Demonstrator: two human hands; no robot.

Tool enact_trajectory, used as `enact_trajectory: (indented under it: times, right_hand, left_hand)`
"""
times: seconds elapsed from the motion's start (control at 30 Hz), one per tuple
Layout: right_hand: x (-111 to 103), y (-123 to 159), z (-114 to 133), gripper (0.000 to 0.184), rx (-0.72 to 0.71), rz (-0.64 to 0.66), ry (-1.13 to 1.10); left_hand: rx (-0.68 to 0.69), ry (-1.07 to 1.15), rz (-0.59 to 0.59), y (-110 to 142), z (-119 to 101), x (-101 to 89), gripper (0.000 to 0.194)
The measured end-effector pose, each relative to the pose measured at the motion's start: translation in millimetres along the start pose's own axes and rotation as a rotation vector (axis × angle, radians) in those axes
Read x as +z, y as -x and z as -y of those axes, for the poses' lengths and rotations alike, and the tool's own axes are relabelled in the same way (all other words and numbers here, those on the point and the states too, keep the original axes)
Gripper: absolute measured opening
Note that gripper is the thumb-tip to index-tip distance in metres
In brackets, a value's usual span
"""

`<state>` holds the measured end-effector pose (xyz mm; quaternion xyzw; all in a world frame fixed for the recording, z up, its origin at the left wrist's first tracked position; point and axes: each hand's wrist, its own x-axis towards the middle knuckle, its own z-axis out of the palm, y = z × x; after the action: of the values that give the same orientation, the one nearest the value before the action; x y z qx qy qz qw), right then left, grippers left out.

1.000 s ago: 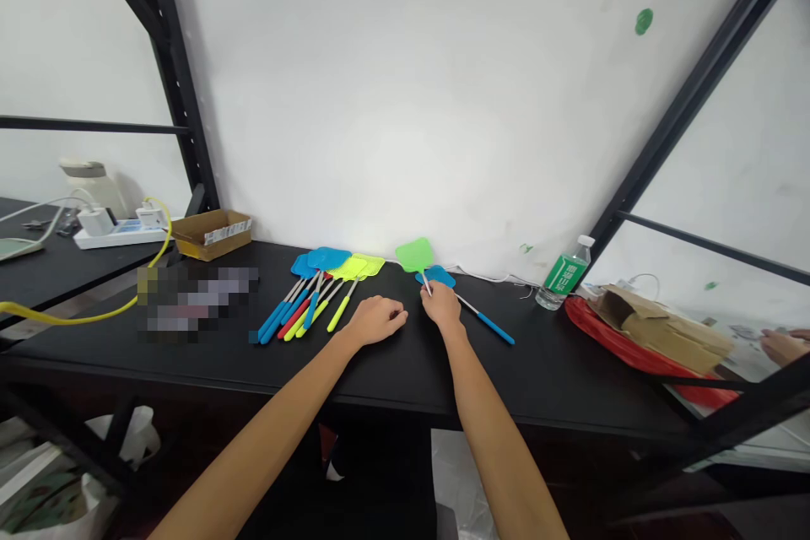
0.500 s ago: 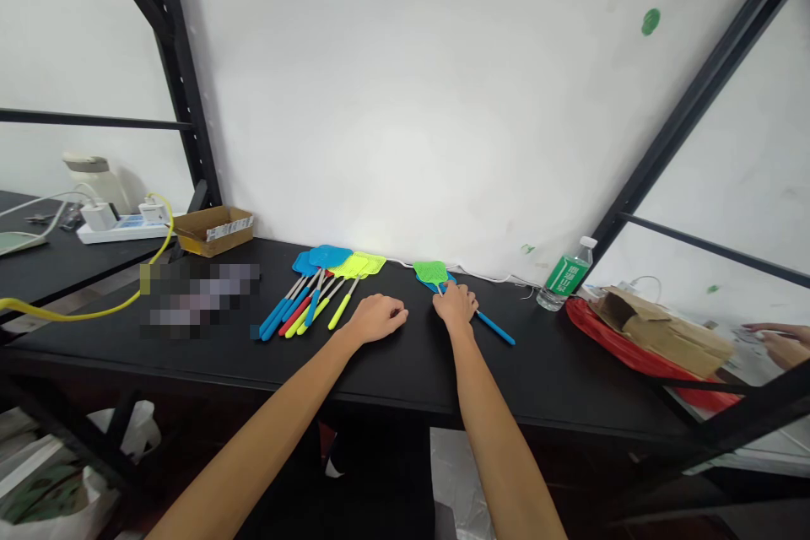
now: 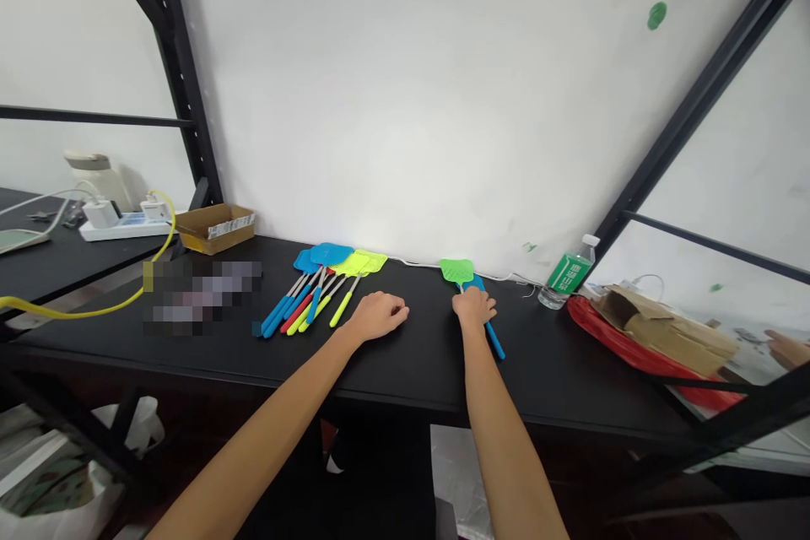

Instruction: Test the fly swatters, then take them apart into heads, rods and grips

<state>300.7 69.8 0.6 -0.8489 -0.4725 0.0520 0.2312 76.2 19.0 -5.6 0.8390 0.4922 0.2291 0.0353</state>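
My right hand (image 3: pixel 474 309) is closed round the thin shaft of a green fly swatter (image 3: pixel 456 270), whose head lies low over the black tabletop (image 3: pixel 405 363). Under that hand lies a blue swatter (image 3: pixel 488 336), its blue handle pointing toward me. My left hand (image 3: pixel 378 314) rests on the tabletop with fingers curled in and nothing visible in it. Just left of it lies a fanned pile of several swatters (image 3: pixel 322 287) with blue, yellow-green and red handles.
A green-labelled water bottle (image 3: pixel 565 273) stands to the right, next to a red tray holding brown cardboard (image 3: pixel 658 329). An open cardboard box (image 3: pixel 215 228) and a power strip (image 3: pixel 123 226) with a yellow cable sit at the left. Another person's hand (image 3: pixel 788 346) shows at far right.
My right hand has carried the green swatter to the right and lowered its head toward the table. The blue swatter under it has turned with the hand. My left hand has stayed put.
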Motion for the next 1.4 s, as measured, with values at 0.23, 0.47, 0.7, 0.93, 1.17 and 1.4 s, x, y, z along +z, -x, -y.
enact_trajectory:
  times: [0.23, 0.47, 0.7, 0.93, 1.17, 1.4]
  right_hand:
    - [0, 10, 8, 0.031, -0.114, -0.112, -0.001]
    - [8, 35, 35, 0.039, -0.477, -0.198, -0.136]
    - [12, 43, 42, 0.034, -0.599, -0.078, -0.147]
    - [13, 40, 42, 0.029, -0.631, -0.021, -0.201]
    - [21, 39, 48, 0.029, -0.545, 0.26, -0.692]
    - [27, 36, 55, 0.03, -0.223, 0.679, -1.461]
  left_hand:
    - [-0.168, -0.207, -0.209, 1, 7, -2.7, 0.033]
    - [-0.471, -0.341, -0.312, 7, 22, -3.2, 0.027]
    - [-0.429, -0.348, -0.223, 5, 21, -9.1, 0.035]
    - [-0.371, -0.276, -0.222, 2, 10, -15.3, 0.034]
    - [-0.203, -0.028, -0.29, 1, 1, -19.9, 0.039]
    - [-0.129, 0.037, -0.251, 1, 0, -17.9, 0.03]
